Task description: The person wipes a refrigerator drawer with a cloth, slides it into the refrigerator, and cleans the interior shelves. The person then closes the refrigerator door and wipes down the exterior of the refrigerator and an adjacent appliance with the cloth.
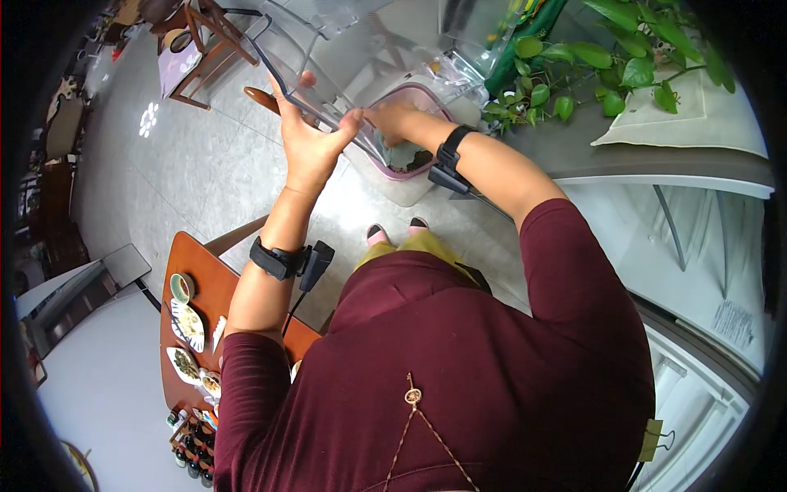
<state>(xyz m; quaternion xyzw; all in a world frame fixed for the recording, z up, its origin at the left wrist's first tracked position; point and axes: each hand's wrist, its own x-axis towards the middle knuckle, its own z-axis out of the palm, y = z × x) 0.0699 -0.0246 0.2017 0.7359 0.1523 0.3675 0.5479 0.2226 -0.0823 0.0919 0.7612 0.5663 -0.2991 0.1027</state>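
Note:
My left hand (310, 148) grips the wall of a clear plastic drawer (348, 66), its thumb on the near side and its fingers partly behind the plastic. The drawer is tilted above a trash bin (403, 190) with a pinkish rim and a liner. Dark scraps (414, 162) lie inside the bin. My right hand (393, 121) is at the mouth of the bin, close to the lower edge of the drawer. Its fingers look curled downward, and what they may hold is hidden.
Right of the bin is a grey counter (566, 156) with a leafy plant (639, 66) and a beige cloth (664, 119). An open refrigerator (697, 238) stands at my right. Behind my left arm, a wooden table (197, 254) bears dishes. A wooden chair (217, 49) stands farther off.

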